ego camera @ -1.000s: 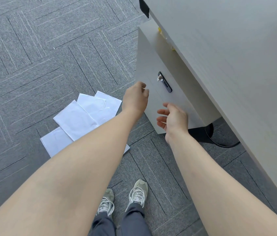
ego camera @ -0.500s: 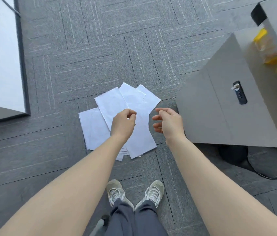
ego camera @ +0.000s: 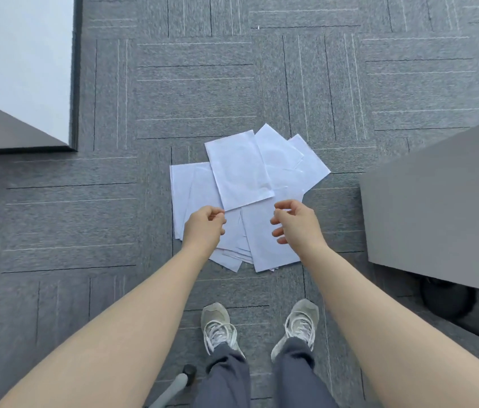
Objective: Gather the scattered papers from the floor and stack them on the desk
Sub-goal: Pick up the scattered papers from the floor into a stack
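Several white paper sheets (ego camera: 238, 169) lie overlapping in a loose pile on the grey carpet, straight ahead of my feet. My left hand (ego camera: 204, 228) hangs over the pile's near left part with its fingers curled in and nothing in them. Over the near right part, my right hand (ego camera: 297, 225) is held with fingers spread and bent, holding nothing. Both hands are above the sheets; whether they touch the paper is unclear. The desk top is out of view.
A grey cabinet (ego camera: 438, 207) stands at the right with a black round base and cable (ego camera: 444, 298) under it. A white panel with a dark edge (ego camera: 20, 69) fills the upper left. My shoes (ego camera: 217, 325) stand just behind the pile. A chair leg (ego camera: 173, 387) sits at bottom centre.
The view has swung left from the desk and cabinet down to the floor. The pile is now centred, and both hands have moved from in front of the cabinet to above the papers.
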